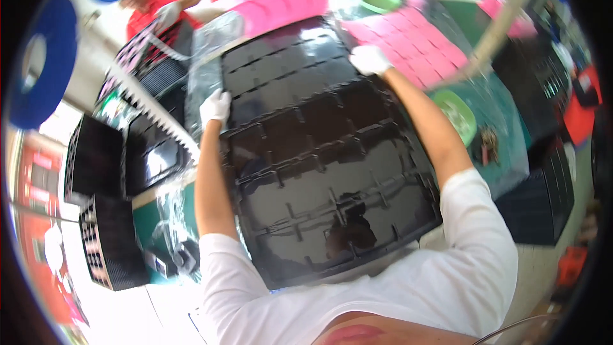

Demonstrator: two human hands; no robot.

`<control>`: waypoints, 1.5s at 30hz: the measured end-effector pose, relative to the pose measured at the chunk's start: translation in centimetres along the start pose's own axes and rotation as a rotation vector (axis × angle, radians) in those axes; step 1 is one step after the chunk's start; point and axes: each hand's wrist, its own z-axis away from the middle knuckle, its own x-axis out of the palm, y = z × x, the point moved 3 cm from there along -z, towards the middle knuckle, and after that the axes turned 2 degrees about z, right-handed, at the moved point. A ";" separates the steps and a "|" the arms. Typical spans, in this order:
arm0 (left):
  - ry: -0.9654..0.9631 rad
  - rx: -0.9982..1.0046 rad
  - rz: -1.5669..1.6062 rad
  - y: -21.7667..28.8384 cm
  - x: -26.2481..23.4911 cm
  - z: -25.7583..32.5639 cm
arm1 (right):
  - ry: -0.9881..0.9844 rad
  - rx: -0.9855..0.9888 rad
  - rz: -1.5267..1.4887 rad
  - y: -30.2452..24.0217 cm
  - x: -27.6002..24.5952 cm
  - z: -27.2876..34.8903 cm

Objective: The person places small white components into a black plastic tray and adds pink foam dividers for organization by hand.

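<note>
A large glossy black plastic tray [332, 198], crossed by raised ridges and short dividers, stretches from my chest out over the table. Its far section [281, 57] lies flatter; whether this is a second tray I cannot tell. At the left edge, my left hand [215, 106], in a white glove, closes its fingers on the rim. My right hand [370, 59], gloved in white and slightly blurred, grips the right edge farther away. Both arms reach forward along the sides, and the undersides of the trays are hidden.
Pink moulded sheets [412, 45] and a pink tray [278, 9] lie beyond. A green bowl [454, 115] with small pieces sits at right; another green bowl [380, 0] is farther back. Stacked black crates [96, 160] stand left. A co-worker in red [159, 6] works at the far left.
</note>
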 end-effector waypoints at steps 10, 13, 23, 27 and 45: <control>0.039 -0.185 0.352 -4.8 1.0 0.6 | 0.071 0.620 -0.669 -0.6 0.5 0.4; 0.030 -0.145 0.429 -4.3 1.4 0.4 | 0.166 0.626 -0.848 1.5 3.1 1.0; -0.020 -0.212 0.383 -1.4 -0.5 0.4 | 0.319 0.569 -1.052 3.3 5.8 1.0; -0.032 -0.095 0.177 -0.4 -3.3 0.9 | 0.250 0.551 -0.925 2.7 5.7 0.0; 0.754 -0.690 1.888 -18.6 -15.3 17.0 | 0.294 0.562 -0.867 3.2 5.3 0.7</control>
